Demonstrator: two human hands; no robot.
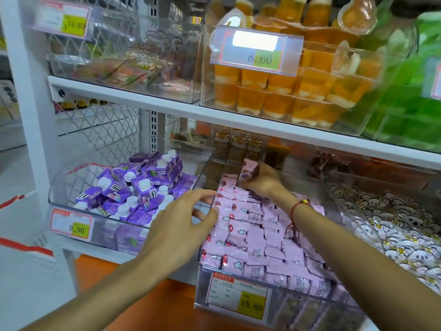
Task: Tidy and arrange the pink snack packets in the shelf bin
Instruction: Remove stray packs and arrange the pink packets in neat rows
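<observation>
Small pink foil snack packets (253,225) are mostly rowed in clear plastic shelf bin (202,304); back rows left, approx. One upright packet (249,172) is pinched by R hand (261,180) at rear. Bin's left wall is touched by L hand (183,220), fingers spread.

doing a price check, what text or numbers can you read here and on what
"15.80": price tag on the pink packets' bin.
"9.90": tag on the purple cartons' bin.
"8.60": tag on the orange jelly cups' bin.
"16.80", first digit unsure: top-left tag.
Small print on tags and packets: too blurred.
</observation>
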